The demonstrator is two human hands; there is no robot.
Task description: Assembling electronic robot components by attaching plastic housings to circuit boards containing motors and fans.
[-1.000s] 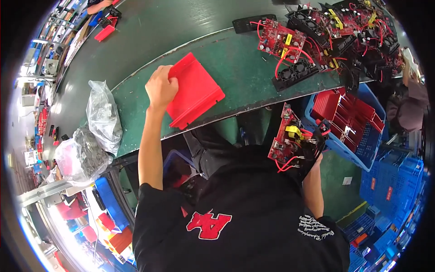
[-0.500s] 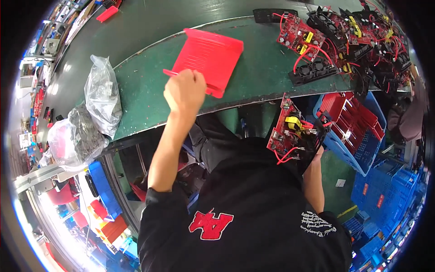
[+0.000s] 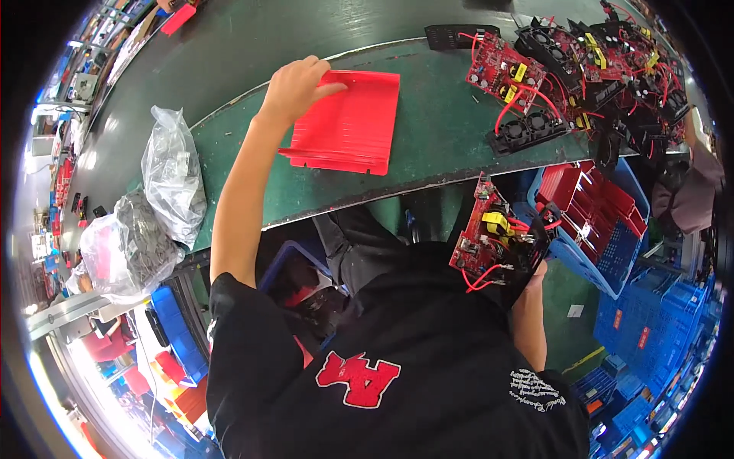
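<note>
A red sheet-metal housing (image 3: 348,122) with slotted sides lies on the green bench top, its walls turned up. My left hand (image 3: 298,88) is closed over its far left edge, the thumb inside and the fingers outside. Off the bench's near edge, to my right, my right hand (image 3: 538,272) holds a circuit board assembly (image 3: 489,236) with black parts, a yellow-wrapped component and red wires. It is tilted up beside my body, and most of that hand's fingers are hidden behind it.
Similar board assemblies (image 3: 585,73) with fans and wires crowd the bench's right end. Below them is a blue crate (image 3: 589,264) of red metal parts, with more blue crates (image 3: 650,321) under it. Clear plastic bags (image 3: 174,172) sit at left. Another person's arm (image 3: 692,191) shows at far right.
My left hand has gone from the housing's near left side to its far left corner. The housing has turned squarer to the bench edge. My right hand keeps the circuit board assembly almost still.
</note>
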